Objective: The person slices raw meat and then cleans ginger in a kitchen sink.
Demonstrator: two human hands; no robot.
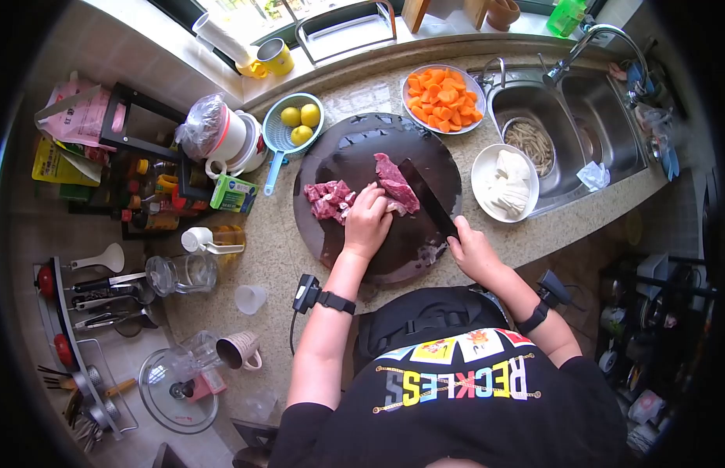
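A dark round cutting board (409,253) lies on the counter. On it is a slab of raw red meat (394,181), with a pile of cut meat chunks (327,200) to its left. My left hand (368,222) is closed over the near end of the slab, fingers curled and pressed on it. In my right hand (476,251) is the handle of a dark-bladed kitchen knife (427,199). Its blade lies close along the right side of the slab, pointing away from me.
Behind the board stand a blue strainer (270,134) with yellow-green fruit and a plate of carrot pieces (442,99). A white bowl (487,212) of pale food sits right, before the double sink (564,86). A mug (239,351), plastic cup (250,299) and glass jar (183,274) stand left.
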